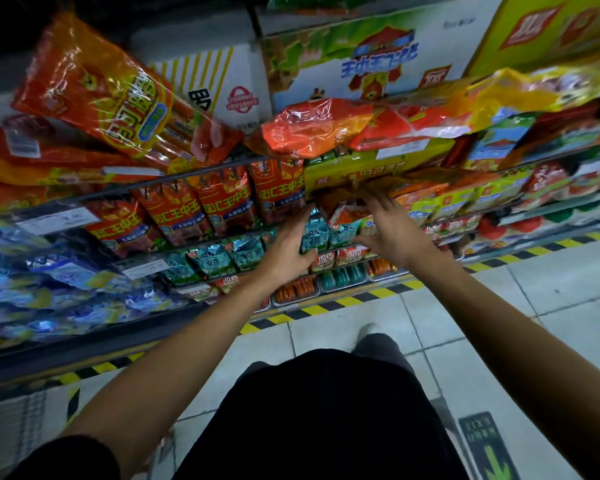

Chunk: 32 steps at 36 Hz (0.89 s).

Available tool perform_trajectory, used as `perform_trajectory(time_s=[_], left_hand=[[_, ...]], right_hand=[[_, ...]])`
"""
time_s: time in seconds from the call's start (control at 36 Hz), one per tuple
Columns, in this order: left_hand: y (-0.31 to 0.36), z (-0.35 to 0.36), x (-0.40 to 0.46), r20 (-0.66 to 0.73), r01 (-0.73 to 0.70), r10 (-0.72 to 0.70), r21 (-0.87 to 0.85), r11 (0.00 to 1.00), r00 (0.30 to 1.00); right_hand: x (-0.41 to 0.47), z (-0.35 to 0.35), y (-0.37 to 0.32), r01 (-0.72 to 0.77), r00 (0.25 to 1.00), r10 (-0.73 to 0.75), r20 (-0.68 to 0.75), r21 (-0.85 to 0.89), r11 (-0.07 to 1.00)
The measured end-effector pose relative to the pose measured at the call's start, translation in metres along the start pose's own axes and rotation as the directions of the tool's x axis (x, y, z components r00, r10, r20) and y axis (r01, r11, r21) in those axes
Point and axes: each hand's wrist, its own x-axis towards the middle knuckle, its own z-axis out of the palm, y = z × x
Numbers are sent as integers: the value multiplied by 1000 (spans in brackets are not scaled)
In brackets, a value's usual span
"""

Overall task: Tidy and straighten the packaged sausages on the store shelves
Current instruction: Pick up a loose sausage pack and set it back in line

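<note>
Hands (291, 247) on teal sausage packs (314, 233)

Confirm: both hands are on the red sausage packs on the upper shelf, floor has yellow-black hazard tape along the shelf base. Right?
Not quite. In the head view the left hand and right hand are on the teal packs one shelf lower, not on the red sausage packs, which stand untouched above and to the left. The yellow-black hazard tape along the shelf base is right.
</note>
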Motion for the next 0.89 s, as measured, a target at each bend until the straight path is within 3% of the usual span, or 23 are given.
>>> perform_trajectory(time_s=[0.17,0.31,0.56,0.89], left_hand=[[15,16,23,-63,-20,17,-52,998,998],[27,30,37,-99,-17,4,-125,992,995],[35,53,43,-308,76,-130,-183,980,943],[39,55,52,-365,194,-260,-208,959,894]], right_hand=[[6,-5,19,62,997,-67,-43,-110,992],[20,-9,43,132,990,-136,-34,-104,986],[33,-12,64,199,980,-198,36,-49,979],[37,-15,61,160,987,-160,-13,0,987]])
